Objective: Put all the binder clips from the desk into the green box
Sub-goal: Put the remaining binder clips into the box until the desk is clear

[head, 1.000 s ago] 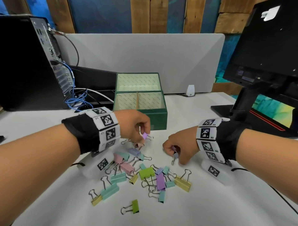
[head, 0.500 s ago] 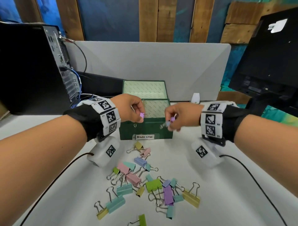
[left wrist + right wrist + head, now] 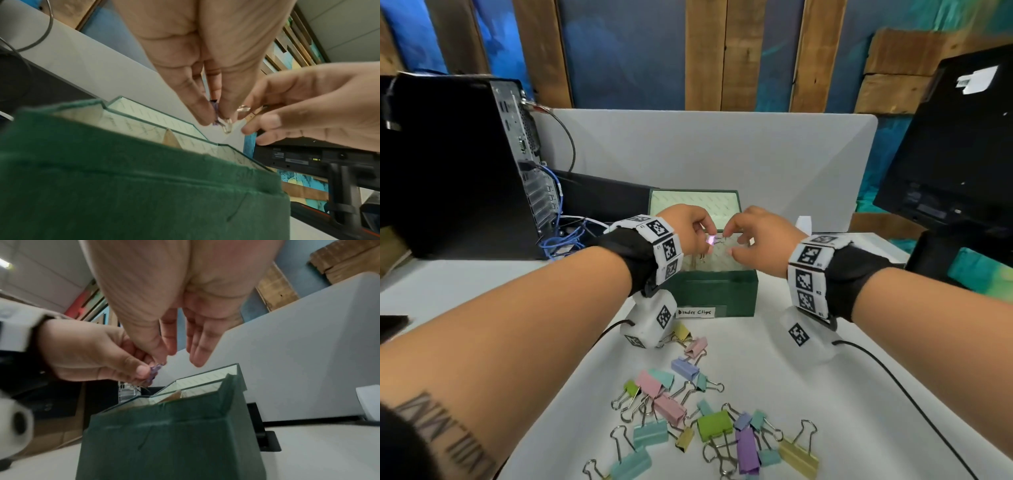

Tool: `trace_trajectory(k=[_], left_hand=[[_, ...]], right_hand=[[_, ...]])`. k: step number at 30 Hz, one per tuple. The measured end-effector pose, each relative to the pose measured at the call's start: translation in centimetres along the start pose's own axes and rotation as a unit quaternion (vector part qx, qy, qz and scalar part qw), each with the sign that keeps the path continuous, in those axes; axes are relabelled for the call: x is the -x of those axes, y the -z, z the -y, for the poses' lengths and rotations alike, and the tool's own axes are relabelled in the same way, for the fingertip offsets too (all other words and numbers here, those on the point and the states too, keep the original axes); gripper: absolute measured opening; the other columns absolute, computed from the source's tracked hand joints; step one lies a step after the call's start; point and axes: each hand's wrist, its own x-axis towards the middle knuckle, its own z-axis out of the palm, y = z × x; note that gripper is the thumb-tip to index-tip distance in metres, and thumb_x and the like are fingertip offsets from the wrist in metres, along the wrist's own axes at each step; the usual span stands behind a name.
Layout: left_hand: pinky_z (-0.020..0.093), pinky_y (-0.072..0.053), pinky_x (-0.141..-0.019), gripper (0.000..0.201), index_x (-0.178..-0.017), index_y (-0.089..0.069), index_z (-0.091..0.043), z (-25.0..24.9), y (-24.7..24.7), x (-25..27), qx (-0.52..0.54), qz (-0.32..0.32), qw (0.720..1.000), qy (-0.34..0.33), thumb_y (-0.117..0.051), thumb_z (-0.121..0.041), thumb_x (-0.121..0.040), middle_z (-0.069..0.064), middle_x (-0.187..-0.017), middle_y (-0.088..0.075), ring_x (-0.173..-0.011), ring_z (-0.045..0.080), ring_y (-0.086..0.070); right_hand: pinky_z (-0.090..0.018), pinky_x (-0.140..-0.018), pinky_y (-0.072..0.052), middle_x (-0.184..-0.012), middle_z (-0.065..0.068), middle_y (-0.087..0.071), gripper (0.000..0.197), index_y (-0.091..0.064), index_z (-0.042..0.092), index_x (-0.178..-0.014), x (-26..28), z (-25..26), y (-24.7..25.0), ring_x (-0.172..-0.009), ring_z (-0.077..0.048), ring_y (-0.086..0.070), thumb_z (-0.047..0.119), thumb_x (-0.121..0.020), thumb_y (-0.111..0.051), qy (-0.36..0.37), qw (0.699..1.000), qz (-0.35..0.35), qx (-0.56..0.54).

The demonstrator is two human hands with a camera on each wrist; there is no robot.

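A small purple binder clip [image 3: 710,240] is pinched between the left hand's [image 3: 686,230] fingertips above the green box [image 3: 717,286]; the right hand [image 3: 757,237] hovers beside it, fingers spread and empty. Released off-centre, it may strike the rim and bounce out (many clips [image 3: 714,425] remain on the desk [image 3: 825,394]). The box label [image 3: 694,312] reads "Binder Clips"
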Motion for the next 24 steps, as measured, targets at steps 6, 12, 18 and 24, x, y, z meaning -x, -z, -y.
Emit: trace_trajectory(k=[6,12,18,24], left_hand=[[0.024,-0.049,-0.086,0.038,-0.118,-0.060,-0.026,0.7,-0.8,1.1,0.021,0.002,0.999,-0.027,-0.067,-0.014,-0.082,-0.004,-0.111,-0.061,-0.099,0.014,-0.063],[0.023,-0.053,-0.081,0.019,-0.098,-0.066,-0.030,2.9,0.9,6.0,-0.059,0.129,0.989,-0.031,-0.066,-0.021,-0.082,-0.010,-0.085,-0.067,-0.077,0.010,-0.065],[0.024,-0.044,-0.097,0.047,-0.127,-0.052,-0.039,5.4,-1.5,8.6,-0.207,0.263,0.941,-0.050,-0.060,-0.019,-0.085,-0.007,-0.131,-0.050,-0.116,0.011,-0.054],[0.033,-0.045,-0.099,0.043,-0.126,-0.053,-0.037,5.5,-3.1,7.5,-0.173,0.247,0.951,-0.064,-0.061,-0.023,-0.086,-0.001,-0.123,-0.055,-0.112,0.016,-0.054]], right_hand=[[-0.026,-0.077,-0.044,-0.098,0.006,-0.044,0.007,-0.058,0.024,-0.091,2.8,-0.3,0.3,-0.086,-0.014,-0.055,0.026,-0.085,-0.060,0.046,0.999,0.005,0.029],[-0.030,-0.087,-0.049,-0.105,0.001,-0.057,0.017,-0.066,0.025,-0.100,4.1,0.9,-1.0,-0.089,-0.013,-0.059,0.019,-0.086,-0.060,0.097,0.971,0.214,0.051],[-0.031,-0.096,-0.046,-0.126,0.001,-0.049,0.048,-0.052,0.041,-0.127,4.7,2.3,-3.3,-0.108,-0.015,-0.055,0.012,-0.089,-0.054,0.143,0.923,0.348,0.079],[-0.034,-0.097,-0.045,-0.125,0.003,-0.048,0.040,-0.054,0.042,-0.122,4.7,1.9,-4.6,-0.111,-0.015,-0.054,0.019,-0.089,-0.058,0.132,0.924,0.352,0.069]])
